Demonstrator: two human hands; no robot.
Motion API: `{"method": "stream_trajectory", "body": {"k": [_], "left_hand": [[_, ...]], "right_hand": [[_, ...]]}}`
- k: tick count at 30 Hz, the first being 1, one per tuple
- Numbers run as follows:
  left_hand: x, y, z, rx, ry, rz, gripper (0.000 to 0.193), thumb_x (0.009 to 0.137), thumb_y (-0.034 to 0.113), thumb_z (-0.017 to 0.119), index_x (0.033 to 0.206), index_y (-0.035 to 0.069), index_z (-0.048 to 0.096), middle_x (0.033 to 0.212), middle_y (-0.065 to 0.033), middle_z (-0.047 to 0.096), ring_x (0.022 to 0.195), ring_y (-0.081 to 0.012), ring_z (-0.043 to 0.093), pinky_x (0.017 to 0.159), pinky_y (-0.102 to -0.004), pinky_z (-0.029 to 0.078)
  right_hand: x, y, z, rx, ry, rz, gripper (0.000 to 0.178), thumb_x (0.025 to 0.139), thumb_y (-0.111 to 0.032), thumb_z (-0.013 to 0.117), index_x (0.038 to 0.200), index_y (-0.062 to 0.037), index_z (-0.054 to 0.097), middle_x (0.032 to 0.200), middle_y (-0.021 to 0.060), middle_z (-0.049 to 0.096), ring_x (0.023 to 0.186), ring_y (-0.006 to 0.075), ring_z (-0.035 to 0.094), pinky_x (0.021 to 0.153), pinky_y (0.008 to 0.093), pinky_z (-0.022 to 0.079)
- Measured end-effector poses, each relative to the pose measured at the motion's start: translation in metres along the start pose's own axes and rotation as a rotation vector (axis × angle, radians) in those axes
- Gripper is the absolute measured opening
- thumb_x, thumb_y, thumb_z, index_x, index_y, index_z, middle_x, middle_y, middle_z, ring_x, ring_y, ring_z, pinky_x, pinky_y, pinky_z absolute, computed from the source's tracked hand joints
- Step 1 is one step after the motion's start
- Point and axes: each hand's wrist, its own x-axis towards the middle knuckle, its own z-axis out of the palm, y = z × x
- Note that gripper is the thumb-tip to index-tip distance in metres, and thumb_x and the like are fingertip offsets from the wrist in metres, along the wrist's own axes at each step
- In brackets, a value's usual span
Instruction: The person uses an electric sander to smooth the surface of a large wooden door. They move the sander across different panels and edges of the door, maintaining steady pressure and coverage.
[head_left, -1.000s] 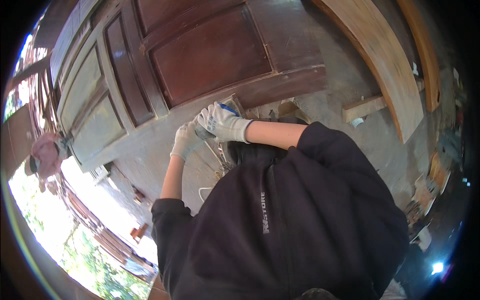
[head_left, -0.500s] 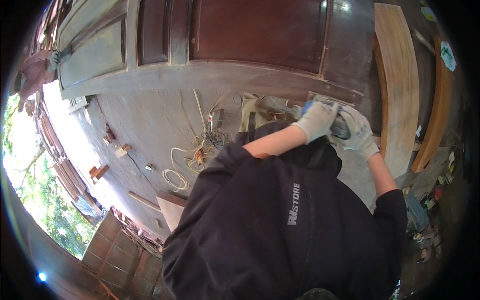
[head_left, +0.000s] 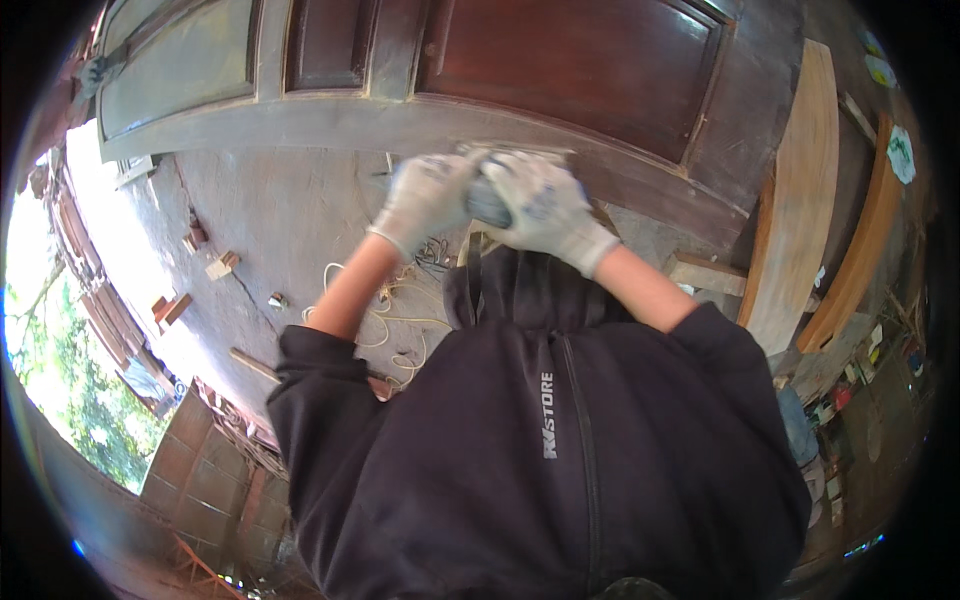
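My gloved left hand (head_left: 428,198) and gloved right hand (head_left: 548,205) are closed together round a grey power sander (head_left: 487,203). Its flat pad lies against the near rail of a large panelled wooden door (head_left: 330,122). Blur and the gloves hide part of the tool. The door has a dark red-brown finish on its right panels and looks paler and greyer toward the left. Both of my forearms reach forward from dark sleeves.
Pale cables (head_left: 385,315) lie in loops on the floor below my left forearm. Small wood blocks (head_left: 222,265) are scattered to the left. Long curved planks (head_left: 790,220) stand at the right. Another person's gloved hand (head_left: 92,75) touches the door's far left end.
Both hands and the sander have moved left along the near rail, from the door's right end toward its middle. My grip on the sander stays closed.
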Motion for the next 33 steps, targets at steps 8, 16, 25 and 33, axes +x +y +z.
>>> {"method": "stream_trajectory", "body": {"k": [8,16,25,33], "left_hand": [[-0.027,-0.114,-0.031,0.322,-0.158,-0.232,0.057,0.075,0.056,0.079,0.110,0.011,0.072,0.101,-0.0123,0.076,0.089,-0.0298,0.075,0.080,-0.0428,0.060],[0.035,0.084,0.009,0.122,-0.206,-0.010,0.068,0.080,0.035,0.073,0.139,0.008,0.054,0.097,-0.0138,0.075,0.088,-0.0310,0.075,0.075,-0.0418,0.059],[0.101,0.264,0.100,0.052,0.033,0.399,0.060,0.089,0.031,0.062,0.133,-0.009,0.055,0.089,-0.0121,0.072,0.079,-0.0251,0.071,0.064,-0.0409,0.049],[0.124,0.276,0.122,0.037,0.262,0.377,0.043,0.089,0.022,0.060,0.123,-0.005,0.060,0.082,-0.0037,0.068,0.076,-0.0215,0.070,0.063,-0.0383,0.048]], "right_hand": [[0.107,-0.048,0.055,-0.050,-0.201,0.031,0.065,0.067,-0.036,0.081,0.121,-0.0057,0.058,0.113,0.0121,0.065,0.102,0.0273,0.066,0.086,0.0387,0.055],[-0.065,0.031,-0.038,-0.037,-0.038,0.087,0.073,0.066,-0.038,0.085,0.126,-0.0074,0.058,0.127,0.0121,0.062,0.117,0.0311,0.061,0.099,0.0432,0.050],[-0.240,0.112,-0.134,-0.210,-0.009,0.169,0.077,0.063,-0.040,0.092,0.125,-0.0077,0.060,0.127,0.0135,0.065,0.118,0.0322,0.063,0.102,0.0453,0.050],[-0.246,0.136,-0.143,-0.292,-0.076,0.153,0.081,0.062,-0.037,0.092,0.129,-0.0074,0.056,0.132,0.0151,0.062,0.120,0.0345,0.062,0.101,0.0456,0.050]]}}
